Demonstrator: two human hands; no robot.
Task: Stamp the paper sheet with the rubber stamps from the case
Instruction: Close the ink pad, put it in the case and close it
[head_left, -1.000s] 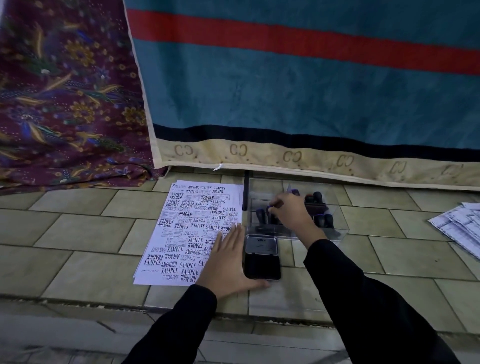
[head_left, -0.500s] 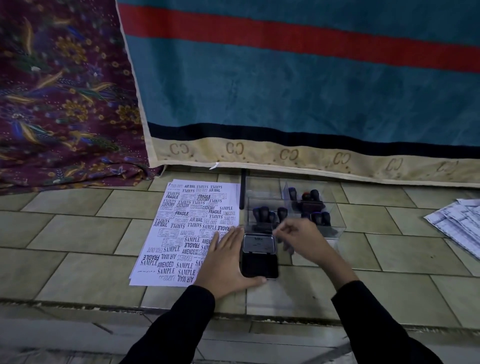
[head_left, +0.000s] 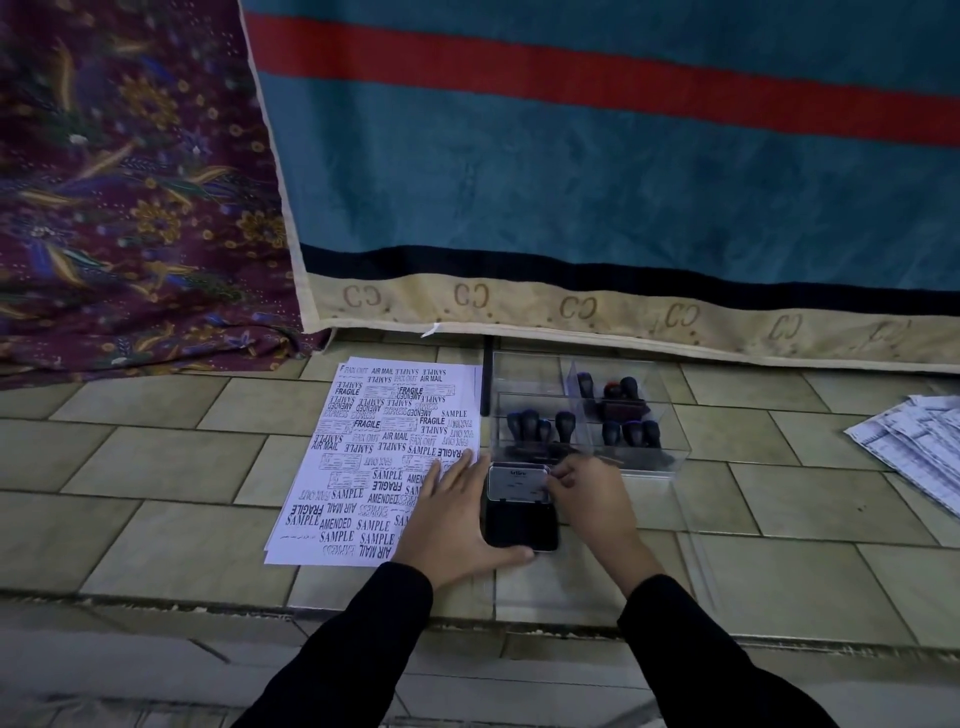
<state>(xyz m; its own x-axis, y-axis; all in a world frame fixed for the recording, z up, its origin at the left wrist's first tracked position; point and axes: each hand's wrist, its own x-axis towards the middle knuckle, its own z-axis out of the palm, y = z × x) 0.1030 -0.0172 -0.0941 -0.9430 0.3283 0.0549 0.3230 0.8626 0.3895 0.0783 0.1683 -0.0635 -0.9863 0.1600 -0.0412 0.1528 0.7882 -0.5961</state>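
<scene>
A teal blanket (head_left: 597, 171) with a red stripe hangs down to the tiled floor (head_left: 156, 467), with a purple patterned cloth (head_left: 119, 182) to its left. Taking the ink pad (head_left: 521, 506) as the landmark: the paper sheet (head_left: 374, 447), already crowded with printed words such as SAMPLE, FRAGILE and AIR MAIL, lies flat on the tiles just left of it. The clear plastic case (head_left: 587, 410) sits directly beyond the pad, touching or nearly touching its far edge, and dark-handled rubber stamps (head_left: 535, 426) stand upright in its compartments. A loose fan of other printed papers (head_left: 914, 447) lies well to the right of the pad.

The left hand (head_left: 452, 525) lies flat and spread, palm down, on the sheet's near right corner, thumb running along the pad's near edge; it grips nothing. The right hand (head_left: 587, 499) is at the pad's far right corner, fingers curled and pinched together over the lid; whether they hold a stamp cannot be told.
</scene>
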